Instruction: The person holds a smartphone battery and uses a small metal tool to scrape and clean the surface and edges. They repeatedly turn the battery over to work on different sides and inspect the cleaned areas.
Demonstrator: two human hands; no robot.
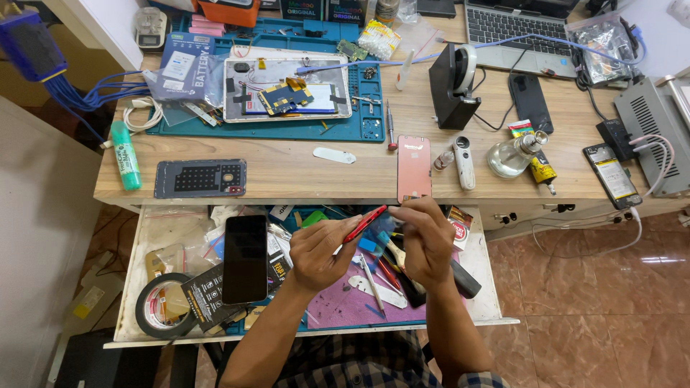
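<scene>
My left hand (321,248) grips a thin red phone frame (364,223), held edge-on and tilted above the open drawer (147,237). My right hand (424,241) is closed right beside the frame's upper end, fingertips pinched at it; whether it holds a small tool I cannot tell. Both hands hover over the purple mat (345,302) in the drawer. A pink phone back panel (414,168) lies on the wooden desk (287,169) just above my hands.
The drawer holds a black phone (245,259), a tape roll (163,305), tweezers and several tools. On the desk lie a dark perforated panel (200,178), a green tube (125,156), an opened tablet (286,90) on a teal mat, a glass bottle (513,155), a laptop (519,32).
</scene>
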